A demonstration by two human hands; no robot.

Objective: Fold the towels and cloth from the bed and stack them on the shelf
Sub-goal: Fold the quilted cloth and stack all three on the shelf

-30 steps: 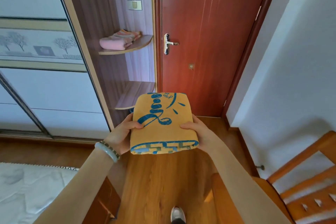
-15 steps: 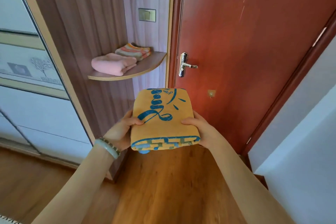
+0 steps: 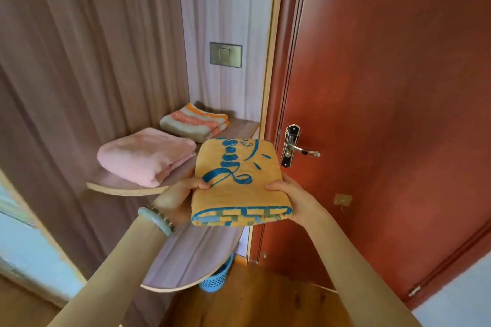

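A folded orange towel [image 3: 240, 183] with blue markings is held flat between both hands, just in front of the upper corner shelf [image 3: 127, 186]. My left hand [image 3: 178, 198] grips its left side, thumb on top. My right hand [image 3: 293, 198] grips its right side the same way. On that shelf lie a folded pink towel [image 3: 144, 154] at the front left and a folded striped orange-and-grey towel [image 3: 194, 121] at the back. The orange towel's far end overlaps the shelf's right part.
A lower curved shelf [image 3: 191, 260] sits below my hands, with a blue plastic basket [image 3: 216, 277] under it on the wooden floor. A red door [image 3: 385, 101] with a metal handle [image 3: 295, 148] stands close on the right. A wall switch [image 3: 225, 54] is above the shelf.
I have moved closer to the shelves, which now fill the view. The orange towel, still in both hands, has come up to the upper shelf's edge.
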